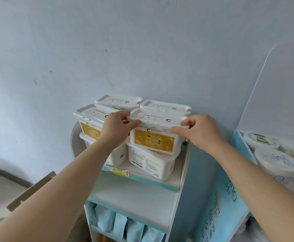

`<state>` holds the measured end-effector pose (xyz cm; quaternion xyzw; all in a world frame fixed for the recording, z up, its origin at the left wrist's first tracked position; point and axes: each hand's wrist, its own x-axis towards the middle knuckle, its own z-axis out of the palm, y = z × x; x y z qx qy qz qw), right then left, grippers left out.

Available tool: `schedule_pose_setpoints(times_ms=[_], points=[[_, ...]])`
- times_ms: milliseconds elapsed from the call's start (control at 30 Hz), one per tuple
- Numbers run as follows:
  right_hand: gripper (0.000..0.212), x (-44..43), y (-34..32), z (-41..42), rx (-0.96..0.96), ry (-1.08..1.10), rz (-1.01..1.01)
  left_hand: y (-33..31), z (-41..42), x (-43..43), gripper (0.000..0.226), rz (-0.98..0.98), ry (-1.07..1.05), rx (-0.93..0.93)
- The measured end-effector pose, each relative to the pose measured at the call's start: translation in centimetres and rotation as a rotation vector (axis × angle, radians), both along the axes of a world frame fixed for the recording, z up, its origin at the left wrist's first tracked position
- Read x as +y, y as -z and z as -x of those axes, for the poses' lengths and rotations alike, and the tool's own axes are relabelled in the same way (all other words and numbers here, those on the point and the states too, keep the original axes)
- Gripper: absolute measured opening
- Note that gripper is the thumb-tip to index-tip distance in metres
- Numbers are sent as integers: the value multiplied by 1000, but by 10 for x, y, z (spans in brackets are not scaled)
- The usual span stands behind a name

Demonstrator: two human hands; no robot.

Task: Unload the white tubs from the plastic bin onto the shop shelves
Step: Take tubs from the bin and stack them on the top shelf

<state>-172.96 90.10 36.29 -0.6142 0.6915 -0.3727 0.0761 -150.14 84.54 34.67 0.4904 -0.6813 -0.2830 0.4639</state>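
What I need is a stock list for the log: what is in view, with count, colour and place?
shelf unit: one, white with light blue edging, against the wall.
white tubs: six visible, white with yellow labels, stacked two high on its top level.
held tub: one of those six, front right, upper layer.
price tag: one, yellow with red arrow, top level's front edge.
pouches: several, light blue, low in the unit.
round containers: two clear, white, far right.
cardboard: one piece, brown, lower left.
left hand: one, grips held tub's left lid edge.
right hand: one, grips its right lid edge.
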Motion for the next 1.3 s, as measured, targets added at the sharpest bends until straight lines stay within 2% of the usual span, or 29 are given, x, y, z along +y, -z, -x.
schedule_pose_setpoints(times_ms=[67, 133, 200, 333, 533, 733, 867, 1033, 1133, 1300], points=[[45, 2, 0, -3, -1, 5, 12, 0, 2, -3, 52, -6, 11, 14], [42, 4, -1, -7, -8, 14, 14, 0, 2, -5, 47, 10, 27, 5], [42, 6, 0, -12, -15, 30, 11, -1, 1, -6, 45, 19, 32, -28], [44, 15, 4, -26, 1, 87, 35, 3, -4, -12, 64, -26, 53, -69], [41, 27, 12, -50, -24, 158, 70, 8, -12, -7, 69, -26, 83, -155], [57, 43, 17, -64, -30, 176, 70, 12, -20, -1, 74, 2, 124, -268], [62, 56, 25, -73, 51, 224, 66, 16, -26, 7, 67, 71, 135, -322], [55, 77, 24, -83, 188, 267, 62, 21, -30, 25, 56, 239, 145, -425], [50, 98, 28, -80, 226, 311, 96, 27, -26, 43, 50, 336, 194, -481], [52, 145, 57, -58, 342, 408, 48, 43, -1, 79, 40, 447, 340, -525]])
